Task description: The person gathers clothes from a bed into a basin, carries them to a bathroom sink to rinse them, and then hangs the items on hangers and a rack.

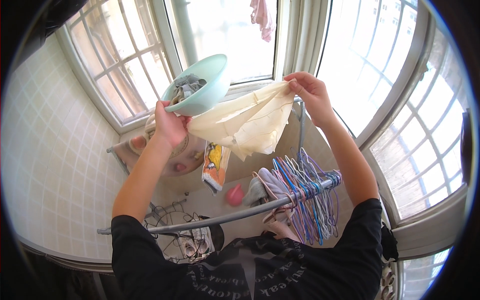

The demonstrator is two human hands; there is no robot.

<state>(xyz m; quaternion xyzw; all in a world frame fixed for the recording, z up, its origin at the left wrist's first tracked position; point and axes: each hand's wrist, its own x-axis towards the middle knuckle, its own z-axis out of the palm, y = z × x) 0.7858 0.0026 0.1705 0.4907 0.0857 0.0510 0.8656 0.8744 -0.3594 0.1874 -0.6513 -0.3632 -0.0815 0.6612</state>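
Note:
A thin cream cloth (245, 120) is stretched between my two raised hands, its lower edge hanging loose in folds. My right hand (311, 95) pinches its upper right corner between thumb and fingers. At the cloth's left end, my left hand (171, 125) is closed on the fabric. Right above that hand is a tilted mint-green basin (215, 75) with crumpled grey clothing (188, 86) in it. The left thumb meets the basin's rim; whether this hand bears its weight I cannot tell.
Below the cloth, a curved metal rail (225, 218) carries many coloured hangers (310, 200). An orange-and-yellow patterned cloth (215, 165) hangs beyond it. Lower down are a pink object (234, 195) and a round wire rack with shoes (192, 245). Barred windows (125, 55) surround the space.

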